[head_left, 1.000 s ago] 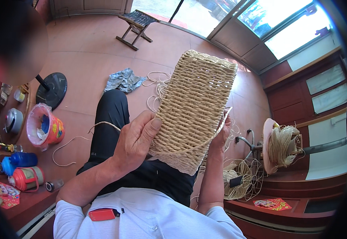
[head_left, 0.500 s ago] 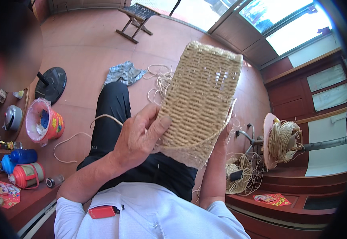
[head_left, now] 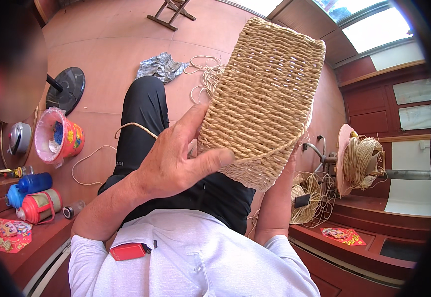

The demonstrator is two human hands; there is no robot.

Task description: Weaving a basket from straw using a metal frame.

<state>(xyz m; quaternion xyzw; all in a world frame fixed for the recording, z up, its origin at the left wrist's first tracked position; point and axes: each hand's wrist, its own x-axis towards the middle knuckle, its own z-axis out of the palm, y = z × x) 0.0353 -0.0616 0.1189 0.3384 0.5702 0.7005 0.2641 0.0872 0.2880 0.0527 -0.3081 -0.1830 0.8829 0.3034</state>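
L hand (head_left: 176, 154) is sitting at the lower L corner of the twisted-straw basket (head_left: 265, 94), fingers lying along its edge, thumb stretching across the front face; can't tell if it's pinching firmly or only steadying. R hand (head_left: 291, 161) is mostly hiding behind the basket's lower R side, so can't tell what it's grasping. Basket is slanting up & R from the L hand, in front of the R one.

Main risk, imo: basket could be slipping or twisting, b/c the L thumb is spreading wide & any R-hand support isn't showing. 2nd: a thin straw cord (head_left: 275, 153) is running across the lower front, from near the L thumb tip toward the R hand; if tension's dropping, it could be sagging & nearby rows loosening. Small gaps are showing in the weave up & R of the L grip; uneven pulling could be widening them.

3rd: snags. A cord tail (head_left: 141, 125) is arching over the trouser leg (head_left: 145, 101), just L of the L hand; a knee shift could be tugging it. Beyond the L hand, loose cord coils (head_left: 208, 74) are lying on the floor just beside a plaid cloth (head_left: 160, 68); they could be tangling if dragged. R of the R hand, a straw hank (head_left: 359, 158) is bunching against a pink disc (head_left: 344, 158); a swinging R arm could poss be catching it.
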